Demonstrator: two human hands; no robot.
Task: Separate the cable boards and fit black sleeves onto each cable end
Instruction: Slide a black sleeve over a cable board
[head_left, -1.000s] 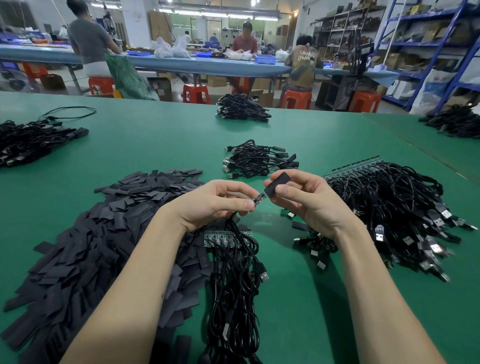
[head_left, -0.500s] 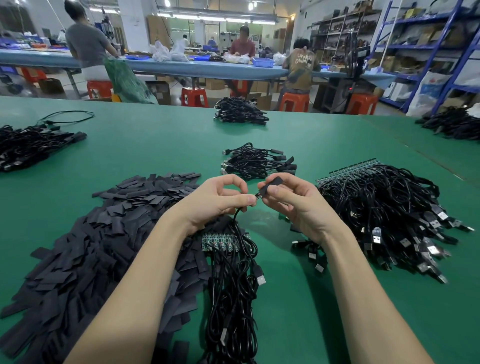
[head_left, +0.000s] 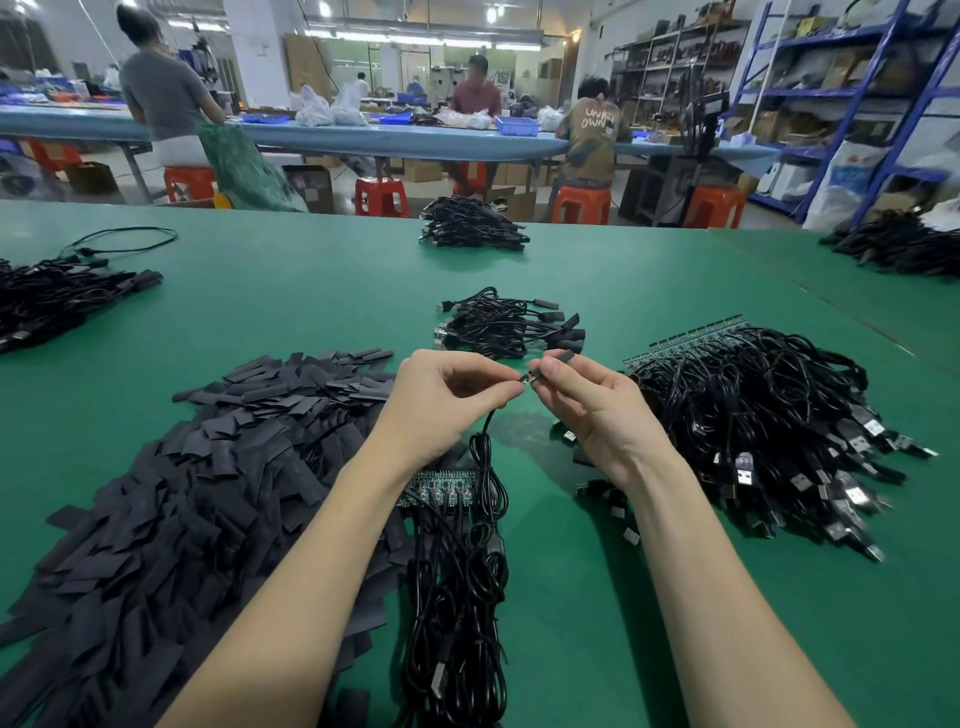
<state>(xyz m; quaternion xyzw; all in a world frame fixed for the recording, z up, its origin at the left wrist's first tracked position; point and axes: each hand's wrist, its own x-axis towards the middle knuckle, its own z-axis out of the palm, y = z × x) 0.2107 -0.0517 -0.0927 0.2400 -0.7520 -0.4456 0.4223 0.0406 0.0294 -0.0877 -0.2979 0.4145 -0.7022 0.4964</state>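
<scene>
Above the middle of the green table (head_left: 322, 291), both hands meet at one cable end. The left hand (head_left: 447, 400) pinches the black cable (head_left: 485, 436) just behind its tip, and I'd say that's to keep the tiny board end steady. The right hand (head_left: 597, 410) pinches a black sleeve (head_left: 558, 358) between thumb and forefinger, its mouth touching the cable tip, lined up to slide on. The sleeve looks like a short, flat, matte black tube, angled up to the far right; how far it covers the tip I cannot tell.

The cable drops from the left hand to the near bundle (head_left: 457, 597), whose ends sit in a green board strip (head_left: 441, 488), so more separating looks due. Loose sleeves (head_left: 208, 493) are heaped on the left, within easy reach. Unfinished cables (head_left: 769, 431) with another board strip lie right. Just beyond the hands, a small pile of sleeved cables (head_left: 509, 327) looks like finished work.
</scene>
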